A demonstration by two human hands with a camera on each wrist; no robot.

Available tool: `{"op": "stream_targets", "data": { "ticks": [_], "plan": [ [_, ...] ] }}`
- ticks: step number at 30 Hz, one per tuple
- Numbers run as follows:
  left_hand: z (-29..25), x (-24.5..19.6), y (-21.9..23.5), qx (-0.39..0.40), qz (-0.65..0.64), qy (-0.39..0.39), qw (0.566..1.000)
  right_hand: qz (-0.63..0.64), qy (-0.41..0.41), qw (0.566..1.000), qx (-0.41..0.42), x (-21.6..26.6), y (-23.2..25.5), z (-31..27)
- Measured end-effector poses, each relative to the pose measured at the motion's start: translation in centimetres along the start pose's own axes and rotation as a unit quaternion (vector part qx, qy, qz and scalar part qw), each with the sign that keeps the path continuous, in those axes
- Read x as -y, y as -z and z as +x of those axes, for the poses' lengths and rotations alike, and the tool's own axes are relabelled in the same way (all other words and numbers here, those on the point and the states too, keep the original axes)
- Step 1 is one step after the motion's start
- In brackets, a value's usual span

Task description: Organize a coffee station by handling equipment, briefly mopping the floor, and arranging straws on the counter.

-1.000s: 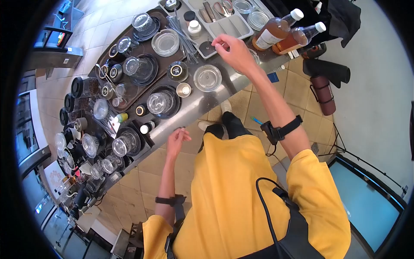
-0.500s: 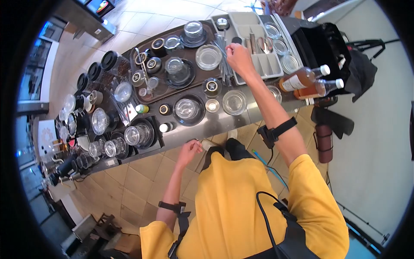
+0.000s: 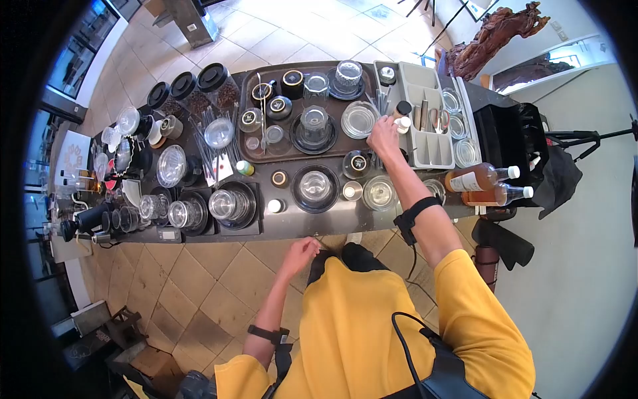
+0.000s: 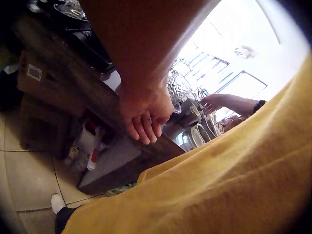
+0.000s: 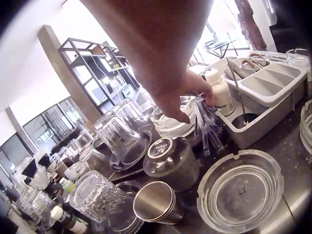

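Note:
In the head view my right hand is over a bundle of clear plastic-wrapped sticks, beside the grey cutlery tray. In the right wrist view, its thumb and fingers grip the upper part of this bundle, the loose ends pointing down toward the counter. A white-capped bottle stands close beside the fingers, in the tray. Left of them are stacked glass ashtrays. My left hand hangs in front of the counter edge, fingers loosely curled, holding nothing.
A brown serving tray carries upturned glasses and cups. On the counter near my right forearm stand a dark upturned cup, steel cups and a glass ashtray. Two amber bottles lie at the right end.
My right hand has come down from over the cutlery tray's edge onto the bundle of sticks. The head view has turned, bringing more of the room beyond the counter into sight. The left hand stays empty.

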State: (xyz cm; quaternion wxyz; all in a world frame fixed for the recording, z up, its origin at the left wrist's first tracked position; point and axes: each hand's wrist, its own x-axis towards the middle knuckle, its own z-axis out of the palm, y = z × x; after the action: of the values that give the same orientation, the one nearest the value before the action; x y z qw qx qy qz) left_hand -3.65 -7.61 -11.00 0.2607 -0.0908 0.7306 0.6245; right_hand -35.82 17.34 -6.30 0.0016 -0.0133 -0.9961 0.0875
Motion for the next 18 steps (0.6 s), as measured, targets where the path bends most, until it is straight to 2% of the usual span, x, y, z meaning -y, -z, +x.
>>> {"op": "stream_targets", "data": {
  "ticks": [8, 11, 15, 17, 18],
  "plan": [
    [0.3, -0.4, 0.1, 0.013, 0.014, 0.002, 1.000, -0.040, -0.043, 0.998, -0.010, 0.3, -0.3, -0.2],
    [-0.3, -3.0, 0.5, 0.018, 0.039, 0.005, 0.999, -0.048, -0.044, 0.998, 0.004, 0.5, -0.4, -0.1],
    [-0.2, -4.1, 0.7, 0.025, 0.053, -0.010, 0.998, -0.025, -0.027, 0.999, -0.027, -1.0, -2.0, 0.8],
    [0.0, -4.4, 0.7, 0.023, 0.048, -0.023, 0.998, -0.008, -0.062, 0.998, -0.006, -1.1, -2.0, 1.2],
    [-0.2, -4.9, 0.7, 0.019, 0.055, -0.022, 0.998, -0.028, -0.067, 0.997, -0.025, -1.0, -2.2, 1.3]
  ]
}}
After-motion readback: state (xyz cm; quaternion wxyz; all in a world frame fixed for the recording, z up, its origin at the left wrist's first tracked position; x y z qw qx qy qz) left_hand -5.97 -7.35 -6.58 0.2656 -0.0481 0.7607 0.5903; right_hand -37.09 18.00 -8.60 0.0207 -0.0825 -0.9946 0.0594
